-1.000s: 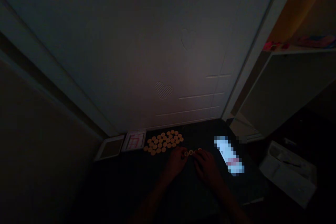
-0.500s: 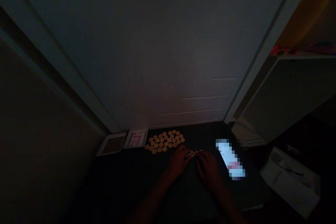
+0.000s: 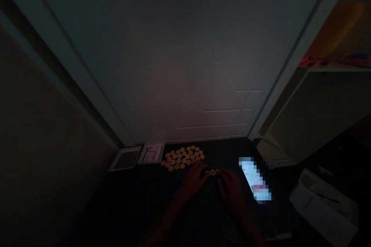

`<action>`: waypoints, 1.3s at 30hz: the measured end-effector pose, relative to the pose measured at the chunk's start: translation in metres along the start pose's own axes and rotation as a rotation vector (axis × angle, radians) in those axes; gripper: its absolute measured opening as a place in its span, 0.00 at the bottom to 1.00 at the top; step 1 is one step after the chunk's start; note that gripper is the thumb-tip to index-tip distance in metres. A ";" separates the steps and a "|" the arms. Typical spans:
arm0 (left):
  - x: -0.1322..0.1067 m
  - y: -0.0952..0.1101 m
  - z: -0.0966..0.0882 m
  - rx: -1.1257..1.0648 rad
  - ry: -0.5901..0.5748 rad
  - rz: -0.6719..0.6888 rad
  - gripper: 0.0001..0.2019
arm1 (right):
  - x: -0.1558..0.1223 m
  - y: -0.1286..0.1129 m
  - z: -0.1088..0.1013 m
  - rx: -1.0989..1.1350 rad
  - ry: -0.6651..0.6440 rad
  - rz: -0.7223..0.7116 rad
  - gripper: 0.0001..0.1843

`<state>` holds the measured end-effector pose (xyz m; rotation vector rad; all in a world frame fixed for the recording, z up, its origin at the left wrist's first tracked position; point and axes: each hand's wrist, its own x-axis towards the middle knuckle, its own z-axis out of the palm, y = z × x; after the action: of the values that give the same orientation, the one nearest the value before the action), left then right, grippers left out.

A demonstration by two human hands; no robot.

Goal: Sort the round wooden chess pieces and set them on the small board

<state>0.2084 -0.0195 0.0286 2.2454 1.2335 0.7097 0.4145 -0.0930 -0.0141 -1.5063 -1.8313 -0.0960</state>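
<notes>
Dimly, the left hand [image 3: 194, 179] and right hand [image 3: 232, 185] flank three visible discs [image 3: 213, 172], each grip too dark to tell.

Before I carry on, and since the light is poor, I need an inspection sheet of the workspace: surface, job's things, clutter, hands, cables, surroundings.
Surface: dark table, dimly lit; finer marks cannot be made out.
Job's things: loose group of pale discs toward the far edge; short row of similar discs between the hands.
Clutter: lit screen on the right, its content pixelated; two pale-rimmed trays at the far left.
Hands: left hand and right hand at opposite ends of the row; grip too dark to tell.
Cables: nothing seen.
Surroundings: pale panel with heart pattern behind; white box right of the table.
</notes>
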 end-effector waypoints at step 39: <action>-0.021 -0.008 -0.029 -1.530 0.289 -0.653 0.06 | 0.001 0.001 -0.008 0.079 0.118 0.035 0.13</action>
<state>0.1755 -0.0294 0.0411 0.4832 0.8614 1.1291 0.4191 -0.0954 -0.0081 -1.4470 -1.6953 -0.0930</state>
